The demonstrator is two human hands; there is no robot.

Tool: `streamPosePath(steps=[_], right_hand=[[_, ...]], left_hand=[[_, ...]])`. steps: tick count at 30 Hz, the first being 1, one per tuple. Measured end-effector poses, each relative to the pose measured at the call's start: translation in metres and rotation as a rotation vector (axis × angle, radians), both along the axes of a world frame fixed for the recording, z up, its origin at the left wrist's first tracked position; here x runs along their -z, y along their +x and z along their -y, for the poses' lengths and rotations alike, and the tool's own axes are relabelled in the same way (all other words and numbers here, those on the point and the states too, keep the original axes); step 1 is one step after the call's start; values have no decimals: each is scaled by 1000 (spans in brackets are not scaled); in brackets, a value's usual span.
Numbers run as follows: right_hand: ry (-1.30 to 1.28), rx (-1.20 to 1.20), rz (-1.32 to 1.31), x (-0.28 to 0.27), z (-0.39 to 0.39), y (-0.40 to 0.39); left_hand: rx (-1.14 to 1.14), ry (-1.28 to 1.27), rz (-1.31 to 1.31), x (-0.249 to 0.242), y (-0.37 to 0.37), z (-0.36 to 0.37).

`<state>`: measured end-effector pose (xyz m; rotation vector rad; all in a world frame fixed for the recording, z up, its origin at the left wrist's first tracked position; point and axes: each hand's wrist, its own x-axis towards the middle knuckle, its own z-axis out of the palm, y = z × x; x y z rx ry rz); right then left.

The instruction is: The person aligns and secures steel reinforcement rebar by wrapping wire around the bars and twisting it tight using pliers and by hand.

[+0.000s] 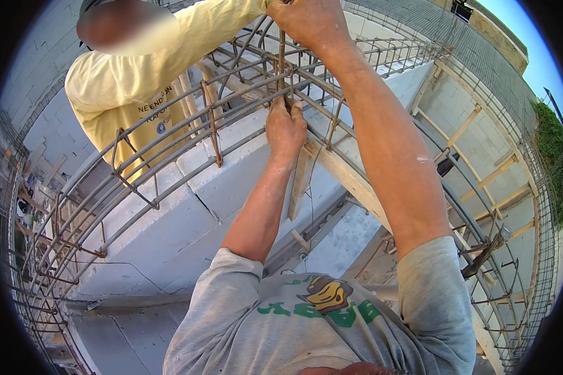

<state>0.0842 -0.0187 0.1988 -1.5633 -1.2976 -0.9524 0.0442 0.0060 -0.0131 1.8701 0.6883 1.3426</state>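
Observation:
My right hand (313,24) is at the top edge of the view, closed around the upper part of an upright rebar (282,47). Lower down, my left hand (286,131) is closed on the same bar, where it passes between the long bars of a rebar cage (231,139). Its fingertips are partly hidden among the crossing bars. Several long bars and stirrups of the cage meet at this corner, above a white block wall (216,187).
A co-worker in a yellow shirt (122,94) stands across the cage at left, one sleeve (222,19) stretched toward my right hand. A wooden board (347,178) runs below my arms. More rebar (469,219) and timber bracing (466,128) stand at right.

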Motion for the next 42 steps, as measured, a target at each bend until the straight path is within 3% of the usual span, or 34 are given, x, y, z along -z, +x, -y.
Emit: streamPosePath(steps=[1, 4, 7, 10, 20, 25, 28, 31, 34, 37, 40, 42], right_hand=[[-135, 3, -100, -3, 6, -1], [-189, -153, -203, -4, 11, -3], [-308, -135, -162, -6, 10, -7], [-215, -140, -136, 0, 8, -6], [-285, -14, -194, -4, 9, -2], [-369, -92, -224, -10, 10, 7], [-261, -174, -170, -11, 7, 6], [-227, -82, -58, -13, -9, 11], [-418, 29, -145, -17, -10, 13], [-473, 105, -125, -16, -6, 18], [-220, -12, -100, -11, 1, 23], [-267, 6, -188, -15, 6, 19]], left_hand=[[-17, -13, 8, 0, -1, 1], [-124, 117, -35, 5, 1, 5], [-138, 77, -143, 0, 1, 12], [-144, 59, -176, 0, 2, 13], [-91, -3, -155, -1, -4, 10], [-107, 112, 54, 9, 12, -3], [160, -253, 175, 6, 11, -10], [172, -275, 394, 9, 15, -14], [115, -260, 449, 9, 13, -5], [122, -199, 310, 11, 13, -12], [195, -329, 195, 2, 0, -5], [83, -191, 73, -2, -4, -4]])
